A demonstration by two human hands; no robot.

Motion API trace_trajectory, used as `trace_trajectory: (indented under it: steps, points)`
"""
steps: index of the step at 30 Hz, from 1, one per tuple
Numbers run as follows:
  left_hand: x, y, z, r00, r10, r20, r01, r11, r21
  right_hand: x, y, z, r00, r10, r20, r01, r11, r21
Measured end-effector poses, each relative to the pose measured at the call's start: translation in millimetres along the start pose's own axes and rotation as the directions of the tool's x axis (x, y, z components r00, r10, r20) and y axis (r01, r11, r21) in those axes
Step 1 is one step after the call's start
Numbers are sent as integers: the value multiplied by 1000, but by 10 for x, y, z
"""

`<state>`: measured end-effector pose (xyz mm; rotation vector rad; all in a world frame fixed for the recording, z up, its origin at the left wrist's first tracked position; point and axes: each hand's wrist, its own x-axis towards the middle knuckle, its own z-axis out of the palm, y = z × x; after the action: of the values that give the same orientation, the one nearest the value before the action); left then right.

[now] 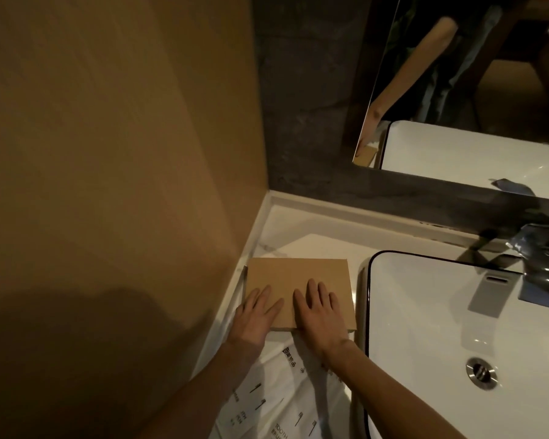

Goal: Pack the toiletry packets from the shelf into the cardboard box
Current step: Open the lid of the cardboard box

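A flat, closed brown cardboard box [298, 289] lies on the white marble-patterned counter [286, 229], in the corner between the tan wooden wall panel [108, 137] on the left and the white rectangular basin with a dark rim [457, 327] on the right. Both hands rest palm-down on the near half of the box lid. The left hand [255, 315] lies flat with fingers spread a little, its thumb angled toward the centre of the lid; the right hand [319, 312] is also flat, fingers extended and slightly parted, its heel at the box's near edge. Neither hand pinches or grips anything. Just in front of the box, beneath the forearms, lie white toiletry packets with dark printed lettering and small icons [282, 397], overlapping one another on the counter; one reads "TOOTH BRUSH". A chrome faucet [520, 267] overhangs the far side of the basin, and a round metal drain [481, 372] sits in its bottom. A mirror [457, 90] above the dark stone backsplash reflects the basin and an arm.
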<state>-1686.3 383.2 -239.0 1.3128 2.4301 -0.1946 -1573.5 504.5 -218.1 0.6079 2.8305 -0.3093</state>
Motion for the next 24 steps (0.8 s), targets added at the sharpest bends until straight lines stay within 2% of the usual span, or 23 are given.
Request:
trace_trajectory:
  steps: [6, 13, 17, 24]
  points:
    - [5, -20, -97, 1000, 30, -7, -30, 1000, -8, 67, 7, 12, 1000, -28, 2, 28, 996, -82]
    - [-9, 36, -180, 997, 23, -77, -22, 1000, 21, 236, -72, -48, 991, -41, 126, 75, 956, -283]
    - [-22, 65, -186, 996, 10, -89, -8, 1000, 23, 244, -122, -144, 985, -106, 133, 138, 956, -260]
    - [-9, 69, -158, 995, 8, -97, -3, 998, 56, 328, -103, -102, 972, -133, 191, 185, 942, -281]
